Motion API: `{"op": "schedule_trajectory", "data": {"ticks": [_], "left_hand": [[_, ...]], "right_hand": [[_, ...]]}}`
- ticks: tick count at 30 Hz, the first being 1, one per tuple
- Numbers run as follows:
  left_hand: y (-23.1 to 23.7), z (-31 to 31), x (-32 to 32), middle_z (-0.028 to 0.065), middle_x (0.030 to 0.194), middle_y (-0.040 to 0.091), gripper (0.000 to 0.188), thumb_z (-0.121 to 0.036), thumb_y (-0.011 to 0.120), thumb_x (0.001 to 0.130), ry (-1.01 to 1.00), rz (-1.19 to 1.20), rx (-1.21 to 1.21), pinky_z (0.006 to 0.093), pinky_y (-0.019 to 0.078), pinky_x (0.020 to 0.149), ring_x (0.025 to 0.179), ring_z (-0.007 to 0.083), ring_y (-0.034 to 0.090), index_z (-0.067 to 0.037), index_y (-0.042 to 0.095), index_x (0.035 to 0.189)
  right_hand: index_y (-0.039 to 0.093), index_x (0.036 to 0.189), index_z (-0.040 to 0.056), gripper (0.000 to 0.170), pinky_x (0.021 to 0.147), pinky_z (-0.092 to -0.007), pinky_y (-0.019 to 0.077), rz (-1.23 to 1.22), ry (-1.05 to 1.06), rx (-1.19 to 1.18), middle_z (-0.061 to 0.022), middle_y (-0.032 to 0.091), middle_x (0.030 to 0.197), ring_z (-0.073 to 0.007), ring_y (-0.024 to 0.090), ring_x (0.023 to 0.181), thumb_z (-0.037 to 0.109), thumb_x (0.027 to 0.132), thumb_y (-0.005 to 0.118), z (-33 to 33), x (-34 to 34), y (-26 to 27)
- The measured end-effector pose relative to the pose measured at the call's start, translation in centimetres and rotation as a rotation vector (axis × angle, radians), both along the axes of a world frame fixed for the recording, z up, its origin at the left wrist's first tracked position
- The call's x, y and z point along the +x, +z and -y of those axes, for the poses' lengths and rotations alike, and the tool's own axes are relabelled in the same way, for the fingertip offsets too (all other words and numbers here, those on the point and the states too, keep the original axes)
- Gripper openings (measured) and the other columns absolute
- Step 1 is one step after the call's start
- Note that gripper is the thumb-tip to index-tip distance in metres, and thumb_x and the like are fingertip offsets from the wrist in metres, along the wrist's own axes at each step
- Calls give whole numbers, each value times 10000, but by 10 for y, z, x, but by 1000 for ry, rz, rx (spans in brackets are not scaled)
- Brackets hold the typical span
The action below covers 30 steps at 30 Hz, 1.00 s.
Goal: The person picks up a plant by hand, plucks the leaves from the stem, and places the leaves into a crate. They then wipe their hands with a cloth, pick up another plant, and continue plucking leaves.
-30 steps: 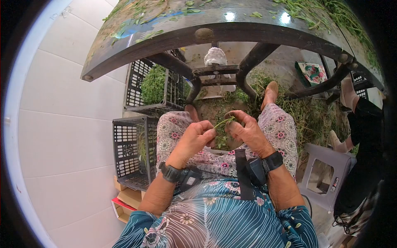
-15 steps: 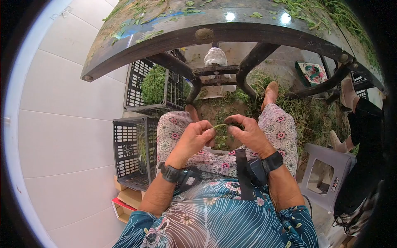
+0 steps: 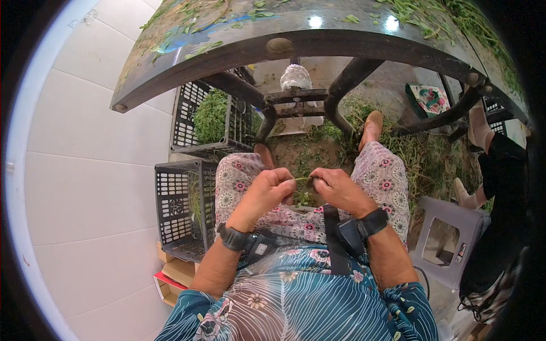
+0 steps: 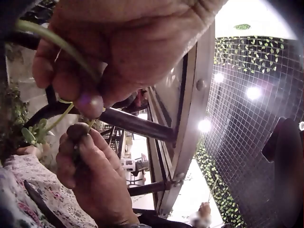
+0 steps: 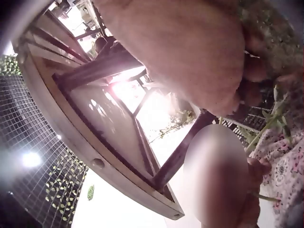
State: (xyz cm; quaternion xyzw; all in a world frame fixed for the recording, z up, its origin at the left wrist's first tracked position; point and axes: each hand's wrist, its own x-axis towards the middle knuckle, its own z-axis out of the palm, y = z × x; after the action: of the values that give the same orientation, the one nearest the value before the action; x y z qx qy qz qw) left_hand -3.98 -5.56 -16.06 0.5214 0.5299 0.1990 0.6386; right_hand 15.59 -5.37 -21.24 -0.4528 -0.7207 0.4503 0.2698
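Note:
Above the lap, my left hand (image 3: pixel 268 188) and right hand (image 3: pixel 339 190) face each other with a thin green stem (image 3: pixel 301 179) stretched between their fingertips. The left thumb and fingers pinch one end of it; the right fingers pinch the other. In the left wrist view, a thicker piece of stem (image 4: pixel 59 42) passes through the left hand's curled fingers, and a leafy sprig (image 4: pixel 35 134) hangs beside the hands. The right wrist view shows small green leaves (image 5: pixel 275 116) below the right palm.
The table edge (image 3: pixel 278 45) runs in front, cut greens (image 3: pixel 432 23) lying on top. At left are a black crate (image 3: pixel 182 204) and another crate (image 3: pixel 227 145) of leafy greens (image 3: pixel 210 116). Stalks (image 3: pixel 421 153) litter the floor. A grey stool (image 3: pixel 424 227) and another person's legs (image 3: pixel 500 187) are at right.
The right hand's raised fingers have come down and closed in on the stem. The stem, slanted upward before, now runs nearly level between the hands. The left hand has barely moved.

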Motion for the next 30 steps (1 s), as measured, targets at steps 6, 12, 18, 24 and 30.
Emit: {"op": "schedule_trajectory", "data": {"ticks": [6, 12, 18, 24, 30], "left_hand": [[3, -4, 12, 28, 558, 534, 171, -113, 521, 815, -73, -20, 118, 229, 397, 478, 516, 83, 505, 9, 515, 694], [-1, -4, 16, 30, 545, 530, 169, -111, 519, 812, -87, -77, 190, 231, 395, 475, 505, 84, 498, 8, 517, 691], [17, -1, 3, -7, 663, 544, 167, -135, 494, 883, 105, 104, 77, 202, 395, 530, 582, 54, 488, -16, 540, 775], [8, -6, 4, -14, 718, 561, 149, -149, 485, 896, 202, 212, 128, 195, 413, 597, 649, 50, 509, -18, 551, 870], [15, 1, 9, 2, 778, 577, 135, -136, 491, 886, -75, 286, 27, 213, 437, 638, 697, 60, 525, -15, 551, 892]], "right_hand": [[580, 896, -23, 242, 694, -414, 450, -180, -351, -212, -222, 589, 789, -354, 586, 759, 154, 798, 448, -5, -12, 5], [579, 839, -12, 194, 603, -349, 453, 15, -398, 29, -193, 575, 746, -270, 578, 639, 131, 793, 455, -4, -19, -10], [569, 811, 31, 98, 500, -251, 409, -1374, -669, -988, -54, 535, 821, -139, 513, 633, 62, 782, 481, -28, 58, -60], [557, 890, 41, 117, 494, -197, 366, -700, -118, -806, -16, 522, 750, -68, 460, 603, 121, 838, 488, -8, 15, 10], [550, 942, 46, 131, 486, -196, 355, -973, -178, -913, 17, 498, 682, -60, 442, 549, 131, 850, 514, -2, -7, 16]]}}
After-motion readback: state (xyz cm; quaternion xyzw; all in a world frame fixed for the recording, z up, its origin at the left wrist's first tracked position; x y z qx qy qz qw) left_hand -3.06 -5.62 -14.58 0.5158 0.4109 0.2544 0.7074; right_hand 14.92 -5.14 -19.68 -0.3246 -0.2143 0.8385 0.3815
